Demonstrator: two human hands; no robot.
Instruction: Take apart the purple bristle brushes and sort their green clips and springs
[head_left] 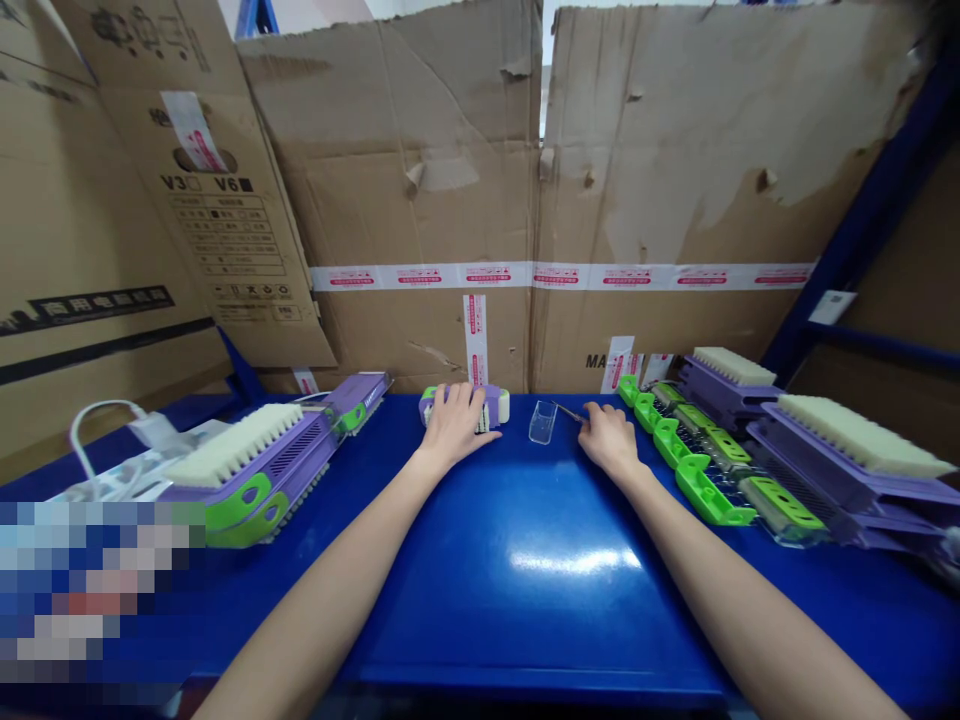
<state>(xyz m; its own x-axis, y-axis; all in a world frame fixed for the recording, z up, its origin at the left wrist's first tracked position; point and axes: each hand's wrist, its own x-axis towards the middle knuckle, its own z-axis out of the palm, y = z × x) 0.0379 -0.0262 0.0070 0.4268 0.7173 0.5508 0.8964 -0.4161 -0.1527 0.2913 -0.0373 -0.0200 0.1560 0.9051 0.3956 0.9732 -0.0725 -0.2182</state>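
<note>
At the back of the blue table, my left hand (pixel 454 420) lies over a small purple and green toothed plastic piece (pixel 493 397) with a pale block at its right end. The fingers curl over its top and the thumb sticks out to the right. My right hand (pixel 609 437) is closed around a thin dark tool (pixel 568 411) whose tip points left; its exact kind is too small to make out. Between both hands lies a small clear plastic tray or cover (pixel 542 422), apart from my fingers and close to the tool's tip.
Purple plastic pieces with cream foam blocks (pixel 238 442) stand left, beside a white cable (pixel 105 408). To the right are green plastic parts (pixel 709 492), green-topped clear pieces (pixel 784 505) and purple housings with foam (pixel 862 435). Cardboard walls (pixel 420 200) enclose the blue table (pixel 480 580).
</note>
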